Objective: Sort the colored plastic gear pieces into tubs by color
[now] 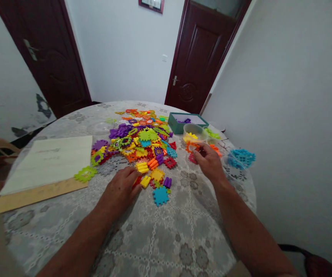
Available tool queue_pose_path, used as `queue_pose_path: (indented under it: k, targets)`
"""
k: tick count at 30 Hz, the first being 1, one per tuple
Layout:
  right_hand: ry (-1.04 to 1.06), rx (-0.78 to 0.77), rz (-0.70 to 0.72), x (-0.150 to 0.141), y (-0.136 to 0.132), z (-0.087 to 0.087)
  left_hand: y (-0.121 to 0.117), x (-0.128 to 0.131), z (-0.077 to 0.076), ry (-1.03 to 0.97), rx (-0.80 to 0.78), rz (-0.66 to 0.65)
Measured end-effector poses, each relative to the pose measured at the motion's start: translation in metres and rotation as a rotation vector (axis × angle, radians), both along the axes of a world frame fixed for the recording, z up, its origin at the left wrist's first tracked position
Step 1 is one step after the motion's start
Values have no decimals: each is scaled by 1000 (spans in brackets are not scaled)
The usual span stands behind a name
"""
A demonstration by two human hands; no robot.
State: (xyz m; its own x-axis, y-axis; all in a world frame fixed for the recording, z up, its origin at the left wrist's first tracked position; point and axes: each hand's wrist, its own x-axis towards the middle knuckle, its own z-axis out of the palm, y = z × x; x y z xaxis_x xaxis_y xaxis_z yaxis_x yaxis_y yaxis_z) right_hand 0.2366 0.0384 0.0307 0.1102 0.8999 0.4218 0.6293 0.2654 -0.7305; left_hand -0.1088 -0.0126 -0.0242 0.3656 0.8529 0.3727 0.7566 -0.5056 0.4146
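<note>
My right hand (210, 163) pinches an orange toothed building piece (191, 147) between thumb and fingers, beside the clear tubs at the right. Just below that piece, something pinkish red (193, 158) lies partly hidden by the hand. At the front edge of the big pile of plastic building pieces (148, 136), my left hand (124, 184) rests low with its fingers curled round a red piece (137, 181), mostly covered. Close to it lie yellow pieces (145, 181), a yellow-orange toothed square (157, 175), purple pieces (167, 182) and a blue toothed square (160, 196).
A clear tub (195, 130) contains yellow pieces. Green pieces (212, 133), orange pieces (215, 150) and blue pieces (241, 158) sit in groups rightward. Behind stands a green box (176, 125) with purple pieces. White paper (49, 161) lies left on the round table (166, 238).
</note>
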Motion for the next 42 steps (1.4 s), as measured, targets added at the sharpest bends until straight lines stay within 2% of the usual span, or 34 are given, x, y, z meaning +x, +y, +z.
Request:
queue_pose_path:
  k: [2, 4, 7, 9, 11, 13, 18, 20, 22, 26, 30, 38, 42]
  targets:
    - [-194, 117, -159, 30, 10, 18, 0, 0, 0, -34, -5, -11]
    - [-429, 196, -304, 61, 21, 27, -1, 1, 1, -67, -10, -11]
    - [-634, 177, -469, 95, 35, 26, -4, 4, 3, -101, -22, 16]
    - [-670, 171, -503, 101, 39, 21, -5, 6, 3, -110, -41, 36]
    - [-662, 222, -450, 91, 36, 15, -5, 7, 4, -104, -61, 60]
    - [-616, 268, -306, 66, 27, 9, -6, 6, 5, -81, -81, 77]
    - [-433, 121, 225, -29, -11, -18, -8, -3, 10, 37, -121, 94]
    - [-393, 90, 374, -57, -23, -33, -10, -7, 12, 95, -130, 93]
    - [-392, 93, 456, -73, -30, -46, -10, -10, 12, 139, -132, 89]
    - [-432, 96, 517, -80, -32, -62, -8, -10, 10, 183, -139, 83]
    - [-426, 50, 513, -79, -29, -69, -9, -7, 10, 148, -131, 78]
    - [-375, 46, 513, -80, -27, -66, -14, -8, 14, -38, 4, 37]
    - [-343, -29, 415, -77, -22, -64, -15, -8, 15, -42, 26, 48]
